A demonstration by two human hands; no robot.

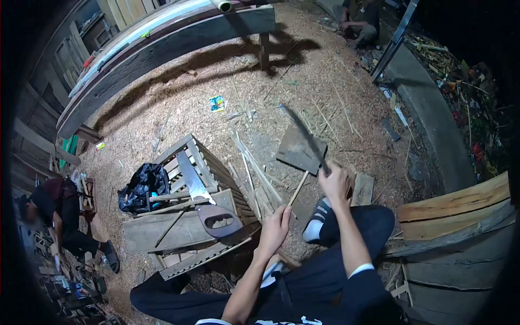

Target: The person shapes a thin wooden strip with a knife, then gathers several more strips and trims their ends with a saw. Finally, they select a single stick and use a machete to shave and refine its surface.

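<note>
My right hand (335,181) is closed around the handle of a long dark-bladed machete (304,132), its blade pointing up and away to the left. In my left hand (276,227) is a thin wooden stick (298,187), slanting up to the right. The stick's far end meets the near edge of a square wooden block (301,149) on the ground. Left of my left hand, a handsaw (203,197) lies across a slatted wooden crate (216,162), beside a black plastic bag (145,187).
Thin split sticks (254,168) lie on shavings-covered ground. A long workbench (173,54) stands ahead. One person (65,216) bends at the left, another (360,24) crouches at the far right. Wide planks (455,208) are at my right, near a concrete kerb (428,108).
</note>
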